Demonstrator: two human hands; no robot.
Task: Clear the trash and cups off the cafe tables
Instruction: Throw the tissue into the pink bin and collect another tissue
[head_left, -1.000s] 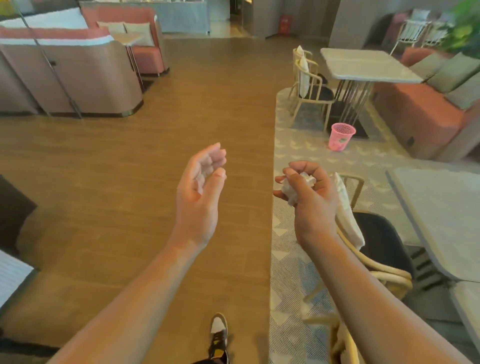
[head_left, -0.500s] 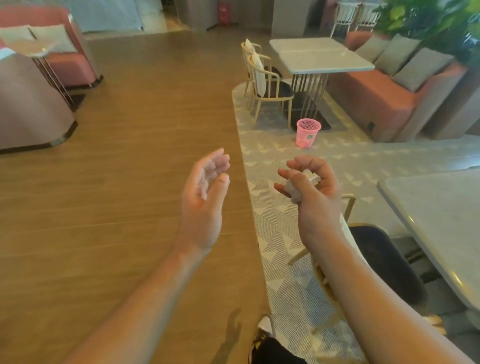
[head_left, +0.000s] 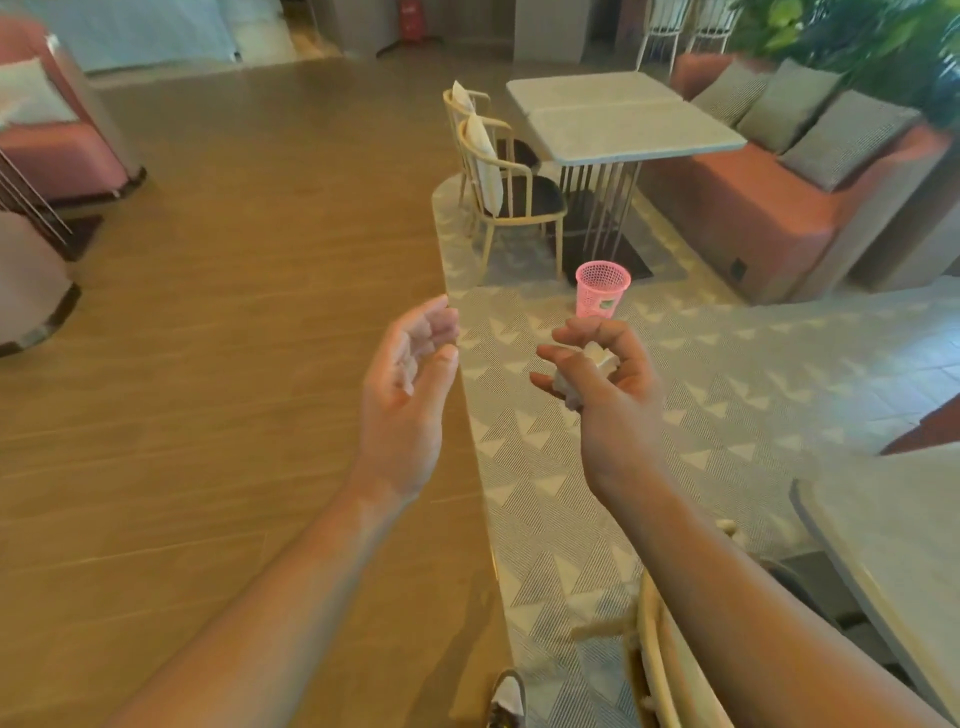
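Note:
My right hand (head_left: 608, 395) grips a crumpled white napkin (head_left: 587, 371), its fingers curled round the wad at chest height. To its left, my left hand (head_left: 410, 395) is raised with loosely curved fingers and holds nothing. A pink mesh wastebasket (head_left: 601, 289) stands on the patterned carpet straight ahead, just beyond my right hand, beside the far table's metal legs.
A pale cafe table (head_left: 623, 122) with two cream chairs (head_left: 511, 200) stands ahead, a coral sofa (head_left: 748, 208) with grey cushions behind it. Another table edge (head_left: 883, 540) and a chair back (head_left: 660, 660) lie close at my right. Wooden floor (head_left: 218, 312) stretches left.
I have walked forward and turned right: the wastebasket and far table are nearer and more central. My right hand still holds the napkin; the left stays raised and open.

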